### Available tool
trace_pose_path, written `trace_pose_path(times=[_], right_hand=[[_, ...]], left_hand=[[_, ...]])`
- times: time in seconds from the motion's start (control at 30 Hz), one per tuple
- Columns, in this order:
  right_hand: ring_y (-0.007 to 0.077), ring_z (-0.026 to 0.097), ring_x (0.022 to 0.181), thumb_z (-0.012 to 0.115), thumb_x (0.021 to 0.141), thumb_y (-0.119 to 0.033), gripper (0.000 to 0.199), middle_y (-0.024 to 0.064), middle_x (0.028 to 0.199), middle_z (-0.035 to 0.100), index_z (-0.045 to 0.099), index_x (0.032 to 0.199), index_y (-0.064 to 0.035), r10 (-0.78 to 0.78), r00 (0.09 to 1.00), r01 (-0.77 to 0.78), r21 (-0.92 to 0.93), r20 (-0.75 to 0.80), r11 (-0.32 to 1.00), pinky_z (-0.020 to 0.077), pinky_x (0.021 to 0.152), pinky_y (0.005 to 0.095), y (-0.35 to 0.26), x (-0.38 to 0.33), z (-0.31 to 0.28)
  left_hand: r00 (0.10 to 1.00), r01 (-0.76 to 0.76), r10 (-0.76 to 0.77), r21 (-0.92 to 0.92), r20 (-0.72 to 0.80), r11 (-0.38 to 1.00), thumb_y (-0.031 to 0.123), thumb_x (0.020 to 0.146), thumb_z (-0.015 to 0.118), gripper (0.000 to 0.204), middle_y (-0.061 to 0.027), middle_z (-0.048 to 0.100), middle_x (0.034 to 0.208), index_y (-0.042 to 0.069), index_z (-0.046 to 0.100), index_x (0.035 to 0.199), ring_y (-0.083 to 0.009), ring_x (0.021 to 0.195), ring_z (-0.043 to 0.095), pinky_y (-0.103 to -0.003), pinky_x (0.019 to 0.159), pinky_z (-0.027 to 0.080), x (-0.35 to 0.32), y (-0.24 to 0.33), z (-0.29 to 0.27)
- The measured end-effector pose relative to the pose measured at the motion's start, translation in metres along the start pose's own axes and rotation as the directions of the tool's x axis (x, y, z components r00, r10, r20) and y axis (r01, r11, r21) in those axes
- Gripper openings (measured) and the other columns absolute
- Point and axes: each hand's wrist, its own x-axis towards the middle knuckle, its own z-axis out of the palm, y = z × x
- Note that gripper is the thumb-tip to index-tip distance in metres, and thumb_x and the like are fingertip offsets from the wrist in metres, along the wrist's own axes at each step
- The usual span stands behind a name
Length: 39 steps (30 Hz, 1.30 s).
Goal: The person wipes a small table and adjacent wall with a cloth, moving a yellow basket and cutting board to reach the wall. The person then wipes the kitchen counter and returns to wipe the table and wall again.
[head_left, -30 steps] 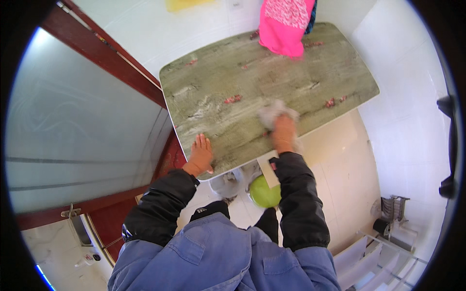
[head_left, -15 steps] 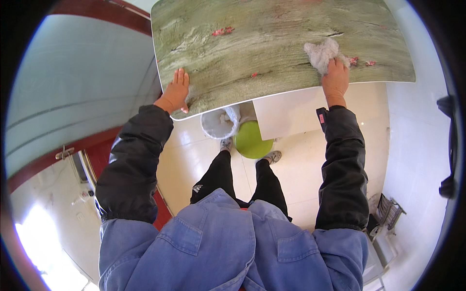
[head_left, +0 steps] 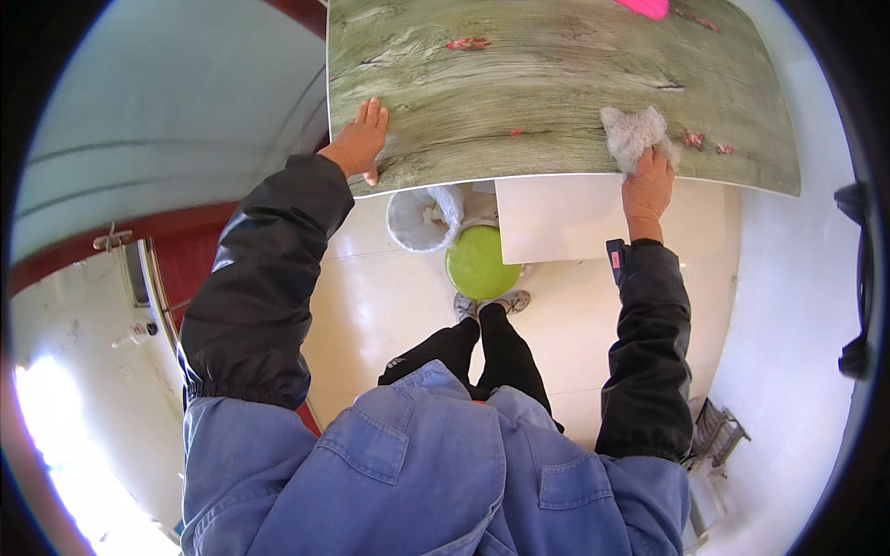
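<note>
Wiping in hand on the green wood-grain worktop (head_left: 556, 83). Right hand (head_left: 646, 185) closed on a crumpled whitish rag (head_left: 633, 134), pressed near the front edge at about 3 o'clock. Left hand (head_left: 360, 142) open, flat, fingers spread, bracing the corner at 9 o'clock. Small reddish marks (head_left: 468, 43) toward 12 o'clock and beside the rag, so seemingly more to clean; how much already wiped, impossible to tell. Something pink (head_left: 643, 7) at the far edge, partly cut off, in the way there. Below the worktop: white lined bin (head_left: 424, 218), round green stool (head_left: 480, 264), pale tiled floor (head_left: 371, 306).
</note>
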Motion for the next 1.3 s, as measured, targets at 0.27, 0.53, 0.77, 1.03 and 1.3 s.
trace_pose_path(times=[0.27, 0.53, 0.77, 1.03, 1.3], right_hand=[[0.0411, 0.055, 0.102, 0.06, 0.074, 0.001, 0.035, 0.0207, 0.118, 0.059, 0.062, 0.109, -0.0017, -0.35, 0.936, 0.35, -0.006, 0.048, 0.937, 0.049, 0.085, 0.051, -0.076, -0.034, 0.022], [0.0415, 0.053, 0.117, 0.061, 0.079, 0.0, 0.043, 0.0183, 0.135, 0.057, 0.06, 0.122, 0.0006, -0.28, 0.957, 0.285, -0.067, 0.071, 0.956, 0.0442, 0.102, 0.0463, -0.069, -0.03, 0.031], [0.0409, 0.054, 0.116, 0.058, 0.077, 0.001, 0.046, 0.0195, 0.129, 0.06, 0.061, 0.124, -0.003, -0.33, 0.942, 0.333, -0.027, 0.064, 0.943, 0.0434, 0.1, 0.0471, -0.062, -0.031, 0.04], [0.0411, 0.055, 0.111, 0.065, 0.074, -0.004, 0.049, 0.0204, 0.121, 0.061, 0.061, 0.123, -0.0049, -0.432, 0.901, 0.434, -0.053, 0.038, 0.899, 0.044, 0.097, 0.0487, -0.048, -0.024, 0.048], [0.043, 0.055, 0.111, 0.066, 0.073, -0.004, 0.053, 0.0207, 0.123, 0.059, 0.06, 0.125, -0.0055, -0.397, 0.908, 0.4, 0.011, 0.136, 0.917, 0.0445, 0.095, 0.05, -0.057, -0.022, 0.032]], left_hand=[[0.95, -0.013, -0.014, -0.083, -0.312, 0.996, 0.009, 0.053, 0.085, 0.115, -0.0462, 0.022, 0.149, -0.018, 0.021, 0.146, -0.0535, 0.141, 0.03, -0.052, 0.11, 0.04, 0.001, -0.003, 0.041], [0.847, 0.288, -0.371, -0.259, -0.381, 0.922, 0.019, 0.092, 0.054, 0.054, -0.0338, 0.039, 0.148, -0.008, 0.046, 0.139, -0.046, 0.139, 0.04, -0.051, 0.101, 0.048, -0.03, 0.078, 0.062], [0.643, -0.043, -0.322, -0.452, -0.695, 0.891, 0.01, 0.085, 0.056, 0.05, -0.0243, 0.047, 0.14, 0.0, 0.051, 0.133, -0.039, 0.136, 0.042, -0.053, 0.111, 0.034, -0.174, 0.152, 0.134], [0.904, 0.367, -0.413, -0.698, 0.112, 0.615, 0.015, 0.084, 0.068, 0.057, -0.0155, 0.053, 0.138, 0.005, 0.05, 0.137, -0.0345, 0.137, 0.043, -0.048, 0.111, 0.037, -0.332, 0.205, 0.274], [0.829, 0.51, -0.455, -0.773, 0.324, 0.377, 0.019, 0.084, 0.068, 0.048, -0.0183, 0.063, 0.122, 0.005, 0.058, 0.129, -0.0352, 0.116, 0.06, -0.043, 0.098, 0.05, -0.36, 0.265, 0.286]])
